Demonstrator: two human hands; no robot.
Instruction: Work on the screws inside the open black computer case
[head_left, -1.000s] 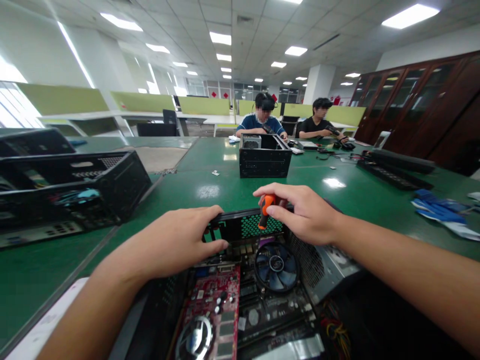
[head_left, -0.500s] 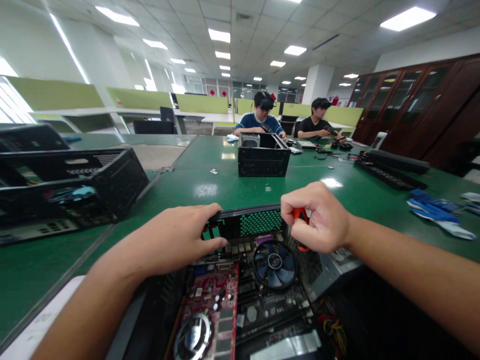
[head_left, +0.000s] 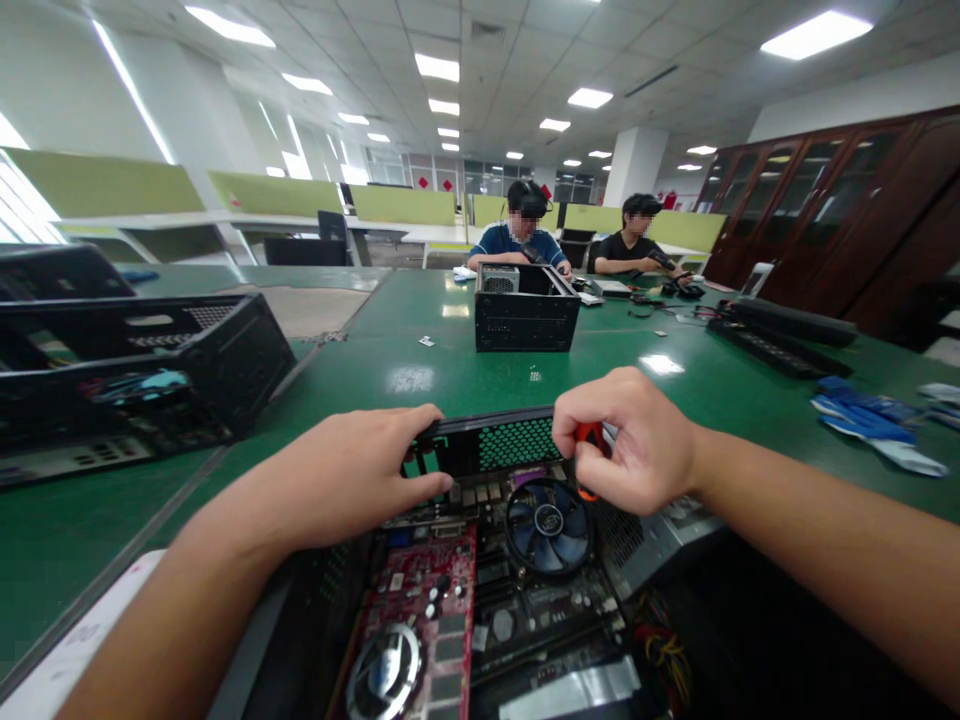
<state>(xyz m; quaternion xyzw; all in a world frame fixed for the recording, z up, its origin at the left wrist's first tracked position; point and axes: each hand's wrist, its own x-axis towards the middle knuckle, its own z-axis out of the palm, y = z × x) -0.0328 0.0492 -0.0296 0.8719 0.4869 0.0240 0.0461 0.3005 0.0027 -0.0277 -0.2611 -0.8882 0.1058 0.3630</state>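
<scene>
An open black computer case (head_left: 491,440) lies in front of me. My left hand (head_left: 337,475) grips its far wall, fingers over the top edge and thumb inside. In my right hand (head_left: 637,440) is an orange and black screwdriver (head_left: 586,434), its handle wrapped by curled fingers near the wall's right end. The fist hides much of the tool, and I cannot make out its tip. Below the hands are a round black cooling fan (head_left: 550,527), a red graphics card (head_left: 420,600) and a grey power supply (head_left: 652,560).
More computer cases stand at the left (head_left: 225,380) and farther back (head_left: 525,325) on the green table (head_left: 360,370). Blue and white gloves (head_left: 870,420) lie right, near a black keyboard (head_left: 772,345). Two people sit across the table. Coloured cables (head_left: 664,660) are inside my case.
My right hand has moved right along the far wall, and its fingers have closed into a fist round the screwdriver, then shifted slightly left. My left hand keeps its hold on the case.
</scene>
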